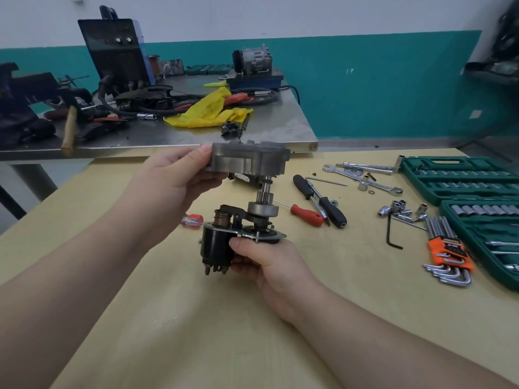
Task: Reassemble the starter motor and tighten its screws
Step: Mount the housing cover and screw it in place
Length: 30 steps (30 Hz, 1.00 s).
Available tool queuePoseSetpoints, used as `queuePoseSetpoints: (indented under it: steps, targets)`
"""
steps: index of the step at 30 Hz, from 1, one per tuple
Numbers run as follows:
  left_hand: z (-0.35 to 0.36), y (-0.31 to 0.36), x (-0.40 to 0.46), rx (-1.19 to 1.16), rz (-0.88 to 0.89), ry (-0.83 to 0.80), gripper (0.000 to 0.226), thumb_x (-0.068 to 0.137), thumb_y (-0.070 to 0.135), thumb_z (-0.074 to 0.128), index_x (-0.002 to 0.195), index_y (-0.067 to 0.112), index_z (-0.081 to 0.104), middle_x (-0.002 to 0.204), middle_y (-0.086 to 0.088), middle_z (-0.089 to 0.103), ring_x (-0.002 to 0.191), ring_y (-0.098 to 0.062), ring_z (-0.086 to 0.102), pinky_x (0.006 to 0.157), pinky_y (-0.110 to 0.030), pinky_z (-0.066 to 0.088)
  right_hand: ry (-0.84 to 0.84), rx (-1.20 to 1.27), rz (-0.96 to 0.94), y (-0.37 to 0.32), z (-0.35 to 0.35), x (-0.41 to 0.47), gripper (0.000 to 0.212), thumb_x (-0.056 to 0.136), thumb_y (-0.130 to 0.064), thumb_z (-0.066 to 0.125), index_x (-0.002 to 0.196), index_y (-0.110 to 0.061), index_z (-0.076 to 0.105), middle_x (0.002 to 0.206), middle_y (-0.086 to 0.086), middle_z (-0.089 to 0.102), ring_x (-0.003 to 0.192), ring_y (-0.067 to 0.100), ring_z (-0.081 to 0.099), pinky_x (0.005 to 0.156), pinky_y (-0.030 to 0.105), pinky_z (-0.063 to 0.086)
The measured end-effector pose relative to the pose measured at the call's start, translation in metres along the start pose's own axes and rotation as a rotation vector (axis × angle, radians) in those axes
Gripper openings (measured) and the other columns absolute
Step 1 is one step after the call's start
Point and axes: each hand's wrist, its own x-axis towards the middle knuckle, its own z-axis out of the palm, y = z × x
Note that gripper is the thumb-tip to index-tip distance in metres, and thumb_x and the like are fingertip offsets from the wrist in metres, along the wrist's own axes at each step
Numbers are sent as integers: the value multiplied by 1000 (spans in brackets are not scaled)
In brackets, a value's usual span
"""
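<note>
So the starter motor body is held up off the wooden table by the right hand, fingers wrapped around the lower part right beside the black solenoid, with the shaft and pinion gear pointing straight up. The grey nose housing is gripped at its left end by the left hand, thumb on top and fingers curled under, and it's kept just above the tip of the shaft, looks not seated yet, with a gap visible between housing and the motor's mounting plate. Both hands are clamped on their own piece, one above the other. Off to the right, a red-handled screwdriver and a black-handled driver are lying on the table, next to some wrenches, loose sockets, an orange holder of hex keys and a green socket case. A small clear-and-red screwdriver can be seen left of the motor. Behind it all, a metal bench is piled with a yellow rag, cables and a black welder-looking box.
</note>
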Motion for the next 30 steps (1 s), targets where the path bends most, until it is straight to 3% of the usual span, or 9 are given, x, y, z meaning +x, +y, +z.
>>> queuePoseSetpoints:
  steps: [5,11,14,16,20,23,27,30]
  targets:
    - [-1,5,9,-197,-30,87,32,107,33,60,101,20,88,105,-12,82,97,-26,79,89,-33,65,-20,-39,3,-1,2,-2,44,75,-19,84,118,-9,78,112,16,80,91,23,75,76,35,57]
    - [7,-16,-4,-20,-65,31,33,100,39,68,115,13,82,114,-16,80,112,-35,75,105,-42,60,-32,-64,-9,-2,5,-5,33,74,-15,85,107,-15,82,113,16,80,93,24,74,77,36,58]
    - [7,-26,-12,60,-98,5,45,97,45,66,123,11,78,119,-17,79,121,-42,70,109,-61,48,-28,-74,-14,-3,6,-6,39,74,-16,84,112,-8,80,115,20,78,91,24,73,77,38,57]
    - [5,-30,-17,83,-107,-1,47,96,47,65,123,12,77,121,-17,78,123,-46,68,112,-65,43,-33,-60,-11,-4,6,-6,43,75,-15,82,117,-5,78,117,21,78,92,25,72,79,39,58]
    - [5,-37,-28,-6,-121,49,34,107,31,62,122,5,77,119,-22,78,120,-50,67,105,-57,51,-38,-43,-7,-6,6,-7,39,82,-7,82,120,-2,75,119,22,77,94,27,74,85,45,59]
    - [4,-47,-37,-56,-166,64,37,105,34,61,121,6,78,117,-20,79,118,-45,70,100,-49,55,-53,-31,-12,-7,6,-9,34,90,1,77,123,0,73,121,23,76,98,31,74,82,42,62]
    - [4,-58,-47,-101,-204,64,41,101,38,63,121,6,79,119,-19,79,118,-41,72,107,-56,53,-62,10,-15,-8,7,-8,47,80,-10,78,127,-2,73,119,21,77,96,30,75,77,40,63]
    - [3,-64,-51,-116,-196,57,42,98,39,68,120,6,79,119,-17,80,118,-40,72,99,-49,55,-61,20,-7,-7,6,-8,40,82,-12,78,122,-9,77,118,19,78,95,27,77,77,37,62]
